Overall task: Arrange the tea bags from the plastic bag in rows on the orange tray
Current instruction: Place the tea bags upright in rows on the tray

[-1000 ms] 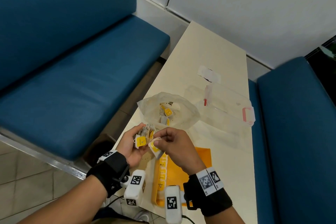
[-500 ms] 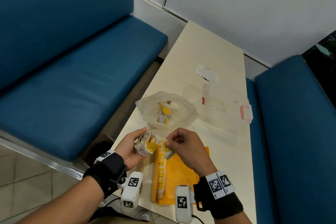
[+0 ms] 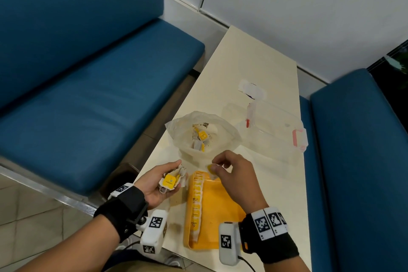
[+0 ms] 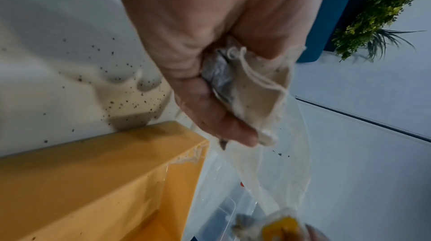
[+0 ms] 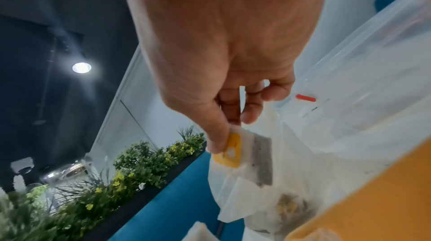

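Left hand (image 3: 157, 183) palm up, fingers curled round a bunch of tea bags (image 3: 172, 180), yellow tag facing up, held just left of the orange tray (image 3: 220, 212) over the cream counter (image 3: 249, 57); left wrist view shows fingers (image 4: 210, 110) wrapped on crumpled bag paper and string, tea dust specks on the counter beside the tray wall. Right hand (image 3: 233, 174) pinches a single tea bag (image 5: 247, 154) by its yellow tag end between thumb and fingertips, above the tray's far edge; in the right wrist view the bag hangs down from the pinch, dark tea visible through the paper. Tray sits at the near end of the counter, long side running away from the person; one row of tea bags (image 3: 196, 203) already laid along its left wall, tags up, rest of tray floor bare orange. Plastic bag (image 3: 203, 137) stands open just beyond the tray, touching or nearly touching its far edge, can't tell which; a few tea bags left inside. Clear lidded container (image 3: 276, 132) with pink latches to the right of the bag, small white wrapper (image 3: 252, 91) further back. Blue benches (image 3: 99, 86) on both sides of the counter
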